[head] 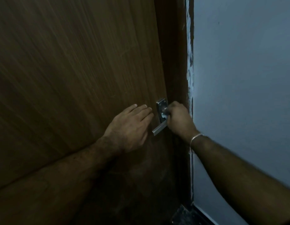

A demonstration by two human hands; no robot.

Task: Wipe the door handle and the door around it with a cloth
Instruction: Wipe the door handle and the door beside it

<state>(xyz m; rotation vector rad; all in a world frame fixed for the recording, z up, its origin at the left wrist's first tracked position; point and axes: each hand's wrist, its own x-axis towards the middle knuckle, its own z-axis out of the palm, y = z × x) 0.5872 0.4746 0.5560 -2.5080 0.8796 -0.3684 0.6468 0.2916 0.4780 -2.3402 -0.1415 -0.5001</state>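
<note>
A brown wooden door (76, 70) fills the left and middle of the head view. Its silver lever handle (159, 128) and metal backplate (160, 103) sit near the door's right edge. My left hand (129, 127) lies flat on the door just left of the handle, fingers together and holding nothing. My right hand (178, 119) is closed on a small light cloth (164, 114), pressing it against the backplate above the lever. Most of the cloth is hidden inside the fist.
A dark brown door frame (175, 54) runs down the door's right side. Beyond it stands a pale blue wall (246, 78) with rough paint along its edge. A dark skirting strip (210, 215) shows at the bottom right. A metal bangle (195, 138) circles my right wrist.
</note>
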